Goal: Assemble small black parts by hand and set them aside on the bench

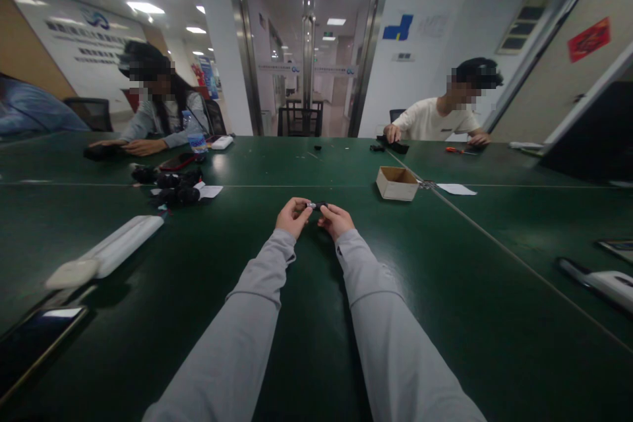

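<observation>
Landmark: the open-topped cardboard box [399, 192], which stood on the dark green worktop [484, 316]. A small black part [322, 205] with a shiny metallic section was located left of the box and slightly nearer the wearer, held between both hands; it was too small to identify further. Left hand [294, 217]: grip narrow, thumb and fingers pinched on the part's metallic left end. Right hand [337, 221]: grip likewise narrow, pinched on the black right end. Just right of the box lay small metallic pieces [428, 184], then a white sheet of paper [455, 189]. Beyond the box, to its right, sat a co-worker in a white top [430, 120], one hand at a black item [401, 148]; an orange-handled screwdriver [453, 150] lay near the other hand. Well left of the box was a heap of black items [184, 194], type unclear. Also well left, but farther back than the box, stood a plastic bottle [196, 140]. A smartphone [44, 336] lay far left of the box, nearer the wearer.
</observation>
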A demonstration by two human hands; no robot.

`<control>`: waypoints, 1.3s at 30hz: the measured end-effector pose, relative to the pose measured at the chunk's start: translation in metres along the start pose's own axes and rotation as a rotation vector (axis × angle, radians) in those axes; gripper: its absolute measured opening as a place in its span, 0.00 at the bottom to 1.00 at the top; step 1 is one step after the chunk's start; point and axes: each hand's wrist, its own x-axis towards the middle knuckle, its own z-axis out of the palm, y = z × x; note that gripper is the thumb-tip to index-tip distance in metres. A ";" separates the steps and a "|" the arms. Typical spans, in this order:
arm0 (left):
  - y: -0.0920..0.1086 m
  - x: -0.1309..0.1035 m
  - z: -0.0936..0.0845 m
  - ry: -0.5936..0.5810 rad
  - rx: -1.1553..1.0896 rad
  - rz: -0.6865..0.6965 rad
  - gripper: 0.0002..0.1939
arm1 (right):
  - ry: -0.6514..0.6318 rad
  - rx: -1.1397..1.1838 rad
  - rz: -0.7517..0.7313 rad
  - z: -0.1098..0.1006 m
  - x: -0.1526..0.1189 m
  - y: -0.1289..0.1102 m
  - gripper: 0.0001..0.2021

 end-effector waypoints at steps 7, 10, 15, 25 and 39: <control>0.000 0.000 0.000 -0.070 0.032 0.025 0.18 | -0.043 0.057 0.118 0.005 -0.009 -0.008 0.08; -0.002 0.001 0.000 -0.049 0.054 -0.001 0.17 | 0.009 0.018 0.092 0.005 -0.007 -0.005 0.11; 0.000 0.001 -0.007 0.043 0.455 -0.027 0.11 | 0.064 -0.266 -0.073 0.007 -0.004 0.009 0.21; 0.025 -0.014 0.003 -0.118 0.991 -0.179 0.08 | 0.022 -0.598 -0.174 0.022 -0.033 -0.004 0.12; 0.102 -0.090 -0.013 -0.360 0.607 0.016 0.19 | -0.039 -0.590 -0.065 -0.023 -0.130 -0.056 0.12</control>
